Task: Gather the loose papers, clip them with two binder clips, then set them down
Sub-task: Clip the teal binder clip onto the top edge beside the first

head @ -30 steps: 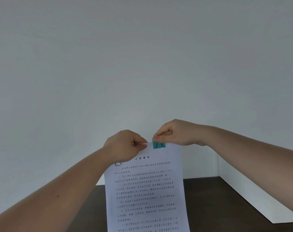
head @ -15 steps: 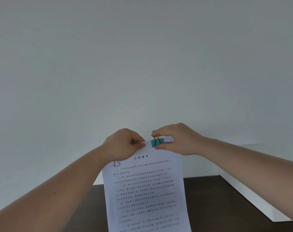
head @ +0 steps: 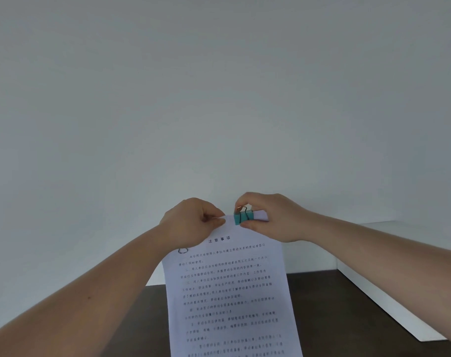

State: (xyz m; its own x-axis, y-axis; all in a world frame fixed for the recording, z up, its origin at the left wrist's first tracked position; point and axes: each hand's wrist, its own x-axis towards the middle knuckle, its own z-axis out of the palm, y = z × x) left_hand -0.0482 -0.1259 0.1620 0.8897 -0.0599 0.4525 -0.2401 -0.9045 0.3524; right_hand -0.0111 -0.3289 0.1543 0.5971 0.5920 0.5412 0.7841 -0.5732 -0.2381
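Both hands holding printed papers point(head: 229, 292) upright by top edge, right hand point(head: 268, 217) fingers pinching teal binder clip point(head: 243, 217), dark table point(head: 322, 305) below

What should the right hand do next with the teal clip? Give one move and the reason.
Probably fold the clip's wire handle down flat. The clip already sits on the top edge of the papers, and the right hand pinches its raised wire loop. The left hand holds the papers beside it.

Matt paper sheets point(head: 229, 292); teal clip point(head: 243, 218), wire handle.
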